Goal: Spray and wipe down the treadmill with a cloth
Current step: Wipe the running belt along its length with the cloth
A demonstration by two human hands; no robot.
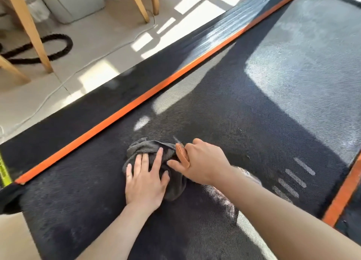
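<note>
The left hand (145, 179) lies flat with fingers spread, pressing the grey cloth (144, 146) onto the near middle of the treadmill belt (254, 113). Just right of it, the right hand (205, 162) pinches the cloth's orange hem (182, 154). The cloth looks soft, light and bunchy, so it is probably best steered under a flat palm. Open belt stretches far and right, bounded by orange side strips (117, 113).

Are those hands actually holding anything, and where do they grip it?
The right hand grips what looks like a spray bottle near its orange trigger. The left hand only presses flat on the grey cloth.
</note>
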